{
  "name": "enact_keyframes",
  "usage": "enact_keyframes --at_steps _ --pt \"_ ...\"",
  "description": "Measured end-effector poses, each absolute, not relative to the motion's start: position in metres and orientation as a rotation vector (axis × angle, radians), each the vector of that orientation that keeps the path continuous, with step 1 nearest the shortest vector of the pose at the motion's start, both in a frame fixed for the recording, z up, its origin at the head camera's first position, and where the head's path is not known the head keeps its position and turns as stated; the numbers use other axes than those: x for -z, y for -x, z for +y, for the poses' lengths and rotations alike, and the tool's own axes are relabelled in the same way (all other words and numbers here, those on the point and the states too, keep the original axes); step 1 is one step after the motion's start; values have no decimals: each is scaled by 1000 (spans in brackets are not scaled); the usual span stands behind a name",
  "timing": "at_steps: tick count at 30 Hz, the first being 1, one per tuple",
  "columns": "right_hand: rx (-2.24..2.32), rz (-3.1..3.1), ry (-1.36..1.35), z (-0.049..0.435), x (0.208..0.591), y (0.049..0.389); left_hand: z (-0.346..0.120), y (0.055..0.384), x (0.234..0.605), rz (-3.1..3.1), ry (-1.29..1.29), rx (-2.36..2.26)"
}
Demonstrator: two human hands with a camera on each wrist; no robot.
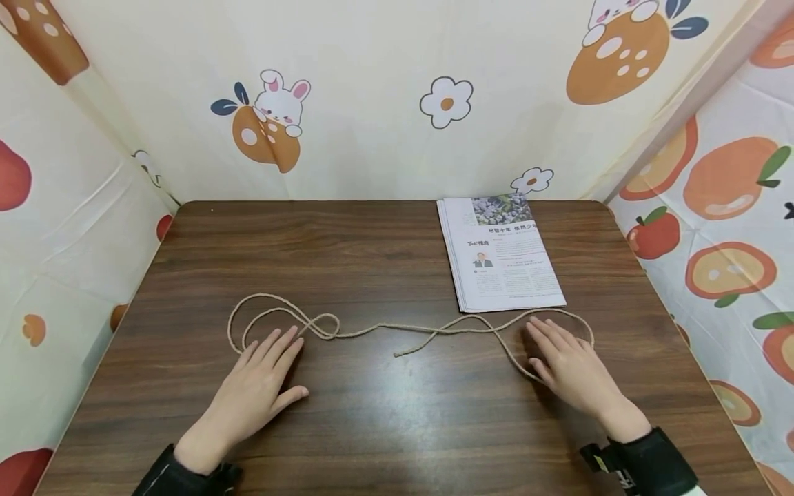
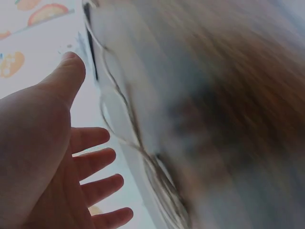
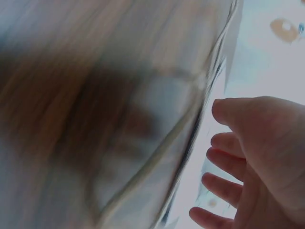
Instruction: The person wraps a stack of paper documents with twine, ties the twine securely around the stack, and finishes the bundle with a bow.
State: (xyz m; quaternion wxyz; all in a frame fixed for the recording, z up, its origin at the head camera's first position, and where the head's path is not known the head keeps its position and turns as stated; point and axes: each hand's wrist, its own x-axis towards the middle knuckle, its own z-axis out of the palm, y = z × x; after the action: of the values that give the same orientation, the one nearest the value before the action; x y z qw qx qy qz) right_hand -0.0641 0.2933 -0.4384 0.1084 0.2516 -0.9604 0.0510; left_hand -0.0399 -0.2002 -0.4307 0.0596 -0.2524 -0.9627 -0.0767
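Both my hands are free, nothing gripped. Left hand (image 1: pixel 251 389): fingers straight, thumb spread wide, over the nested loops at the left part of the rope (image 1: pixel 380 325). Right hand (image 1: pixel 573 368): fingers extended, slightly bent, over the big right-hand loop, hiding some of it. Can't tell if either one touches the cord (wrist views are blurry on the table side).

Rope is thin, tan, runs left to right across the wooden table (image 1: pixel 360 255), well apart from the far edge. Small loop right of my left fingertips; the strand crosses itself toward the right, one loose end lying mid-table.

Newspaper stack (image 1: pixel 511 275) sits at the far edge, toward the far right corner, rope just beside its near side. Printed cloth (image 1: pixel 372 138) hangs beyond the far edge.
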Motion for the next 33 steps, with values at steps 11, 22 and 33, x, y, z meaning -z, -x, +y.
enact_keyframes --at_steps 11,22,33 --pt "-114 -2840 -957 231 446 71 -163 55 440 -2963 934 220" --pt "-109 -2905 -815 264 449 61 -193 55 445 -3118 743 218" --pt "-111 -2907 -767 288 450 58 -235 49 442 -3189 537 267"
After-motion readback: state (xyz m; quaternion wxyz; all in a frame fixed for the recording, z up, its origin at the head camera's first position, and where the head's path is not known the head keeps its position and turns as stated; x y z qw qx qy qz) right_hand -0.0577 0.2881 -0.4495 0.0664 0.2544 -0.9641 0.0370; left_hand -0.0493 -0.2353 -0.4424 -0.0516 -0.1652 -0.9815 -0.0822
